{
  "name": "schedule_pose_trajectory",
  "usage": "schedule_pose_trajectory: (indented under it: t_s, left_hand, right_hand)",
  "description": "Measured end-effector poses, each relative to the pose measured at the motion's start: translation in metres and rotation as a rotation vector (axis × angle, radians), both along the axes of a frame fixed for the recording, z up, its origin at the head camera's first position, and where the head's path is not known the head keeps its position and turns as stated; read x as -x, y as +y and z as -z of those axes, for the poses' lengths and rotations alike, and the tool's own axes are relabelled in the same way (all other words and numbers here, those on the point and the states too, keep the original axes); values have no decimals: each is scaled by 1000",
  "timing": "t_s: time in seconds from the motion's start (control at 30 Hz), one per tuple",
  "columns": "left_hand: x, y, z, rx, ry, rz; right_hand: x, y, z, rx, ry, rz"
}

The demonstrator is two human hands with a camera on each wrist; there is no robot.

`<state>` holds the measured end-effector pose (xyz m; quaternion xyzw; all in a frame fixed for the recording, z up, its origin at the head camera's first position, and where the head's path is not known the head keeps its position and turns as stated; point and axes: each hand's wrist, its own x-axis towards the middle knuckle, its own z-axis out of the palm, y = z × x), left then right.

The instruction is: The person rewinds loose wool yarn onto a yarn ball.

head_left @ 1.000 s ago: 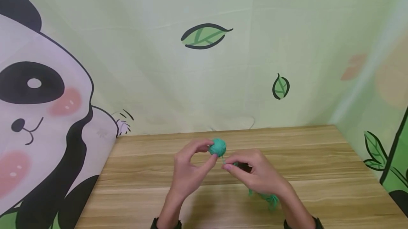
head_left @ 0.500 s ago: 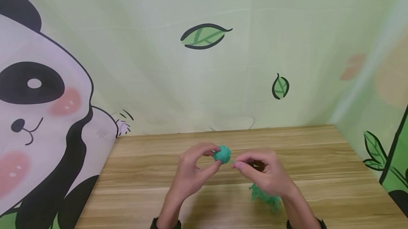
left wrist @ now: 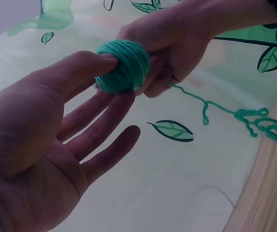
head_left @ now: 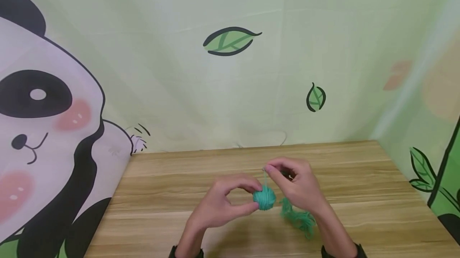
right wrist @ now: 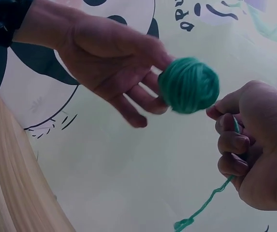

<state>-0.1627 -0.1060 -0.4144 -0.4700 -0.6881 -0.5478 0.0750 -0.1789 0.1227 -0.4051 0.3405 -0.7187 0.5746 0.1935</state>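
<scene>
A small teal yarn ball (head_left: pixel 264 199) is pinched between the thumb and fingertips of my left hand (head_left: pixel 228 202). Its wound strands show plainly in the left wrist view, where the thumb lies across the ball (left wrist: pixel 128 67). My right hand (head_left: pixel 298 182) is up and to the right of the ball, pinching the yarn strand (head_left: pixel 265 179) that rises from the ball's top. In the right wrist view, the strand runs through the curled fingers of the right hand (right wrist: pixel 254 140) and trails out below. A loose tangle of the same yarn (head_left: pixel 298 216) lies under the right wrist.
The wooden table (head_left: pixel 161 194) carries the loose yarn. Behind it hangs a pale green cloth backdrop (head_left: pixel 172 70) with printed leaves and a large panda (head_left: pixel 43 130) at the left. Dark bands circle both wrists.
The left hand has brought the yarn ball down and to the right, turning it. The right hand has shifted right, then risen above the ball, with the strand now stretched upward.
</scene>
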Motion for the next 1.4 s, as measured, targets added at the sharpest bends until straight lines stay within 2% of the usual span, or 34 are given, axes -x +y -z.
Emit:
schedule_pose_trajectory:
  t_s: [0.1,0.33,0.5,0.6,0.67,0.77,0.87,0.97,1.1,1.23,1.4]
  left_hand:
    - [0,-1,1,-35,-15,22]
    - [-5,-3,-9,-149,-61,51]
    - [1,-6,0,-208,-62,32]
    - [6,-7,5,-252,-39,-32]
    - [7,-7,5,-279,-21,-96]
    - [5,-5,-2,-300,4,-209]
    - [1,-3,-11,-289,34,-302]
    - [-1,-1,-16,-259,65,-373]
    - [1,1,-16,-212,134,-462]
    - [3,2,-15,-166,197,-505]
    - [4,3,-14,-114,239,-487]
  right_hand:
    - [3,-1,3,-58,-45,4]
    - [9,-3,10,-168,-99,5]
    - [13,-3,14,-216,-99,45]
    - [14,-5,16,-256,-96,20]
    - [14,-7,16,-290,-72,-34]
    - [12,-10,15,-330,-34,-146]
    - [8,-14,13,-346,-4,-215]
    - [4,-15,10,-332,18,-229]
    - [1,-12,6,-304,56,-236]
    - [-6,-12,-1,-272,76,-271]
    - [-14,-12,-11,-181,87,-338]
